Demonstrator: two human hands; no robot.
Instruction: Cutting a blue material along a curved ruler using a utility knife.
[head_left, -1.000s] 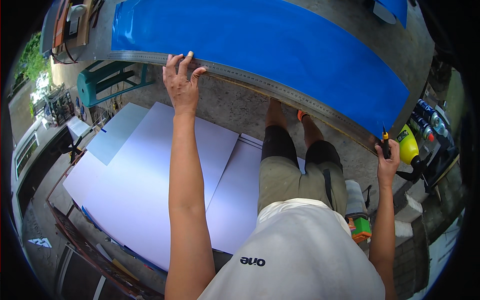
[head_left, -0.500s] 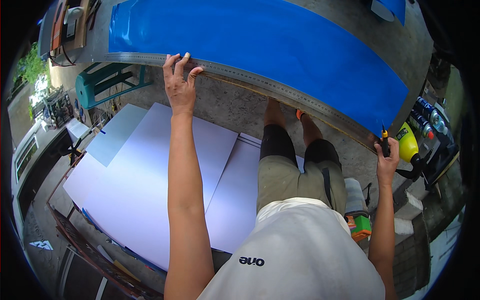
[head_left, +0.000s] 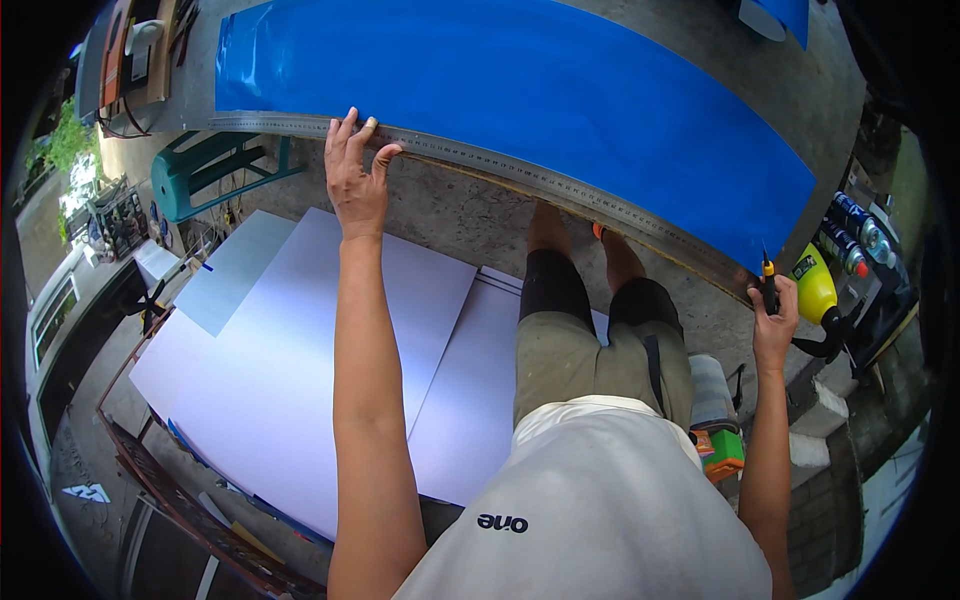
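A large blue sheet [head_left: 520, 95] lies on the grey tabletop. Along its near edge runs a long metal ruler [head_left: 560, 184] with dark scale marks. My left hand [head_left: 356, 180] is at the left part of this ruler, fingertips resting on it, fingers spread and thumb apart. At the ruler's right end, my right hand [head_left: 776, 320] is closed round a black and yellow utility knife [head_left: 769, 285]. Its thin blade points away from me, over the near right corner of the blue sheet. Whether the blade touches the sheet I cannot tell.
Large white panels [head_left: 270, 330] lie behind me at the left. A green stool [head_left: 185, 180] stands beneath the table's left end. Close to my right hand are a yellow spray bottle [head_left: 815, 285] and several spray cans [head_left: 840, 245]. A blue roll [head_left: 790, 15] lies at the far right.
My left hand has shifted slightly toward me, along with the left part of the ruler. My right hand and the utility knife stay almost where they were.
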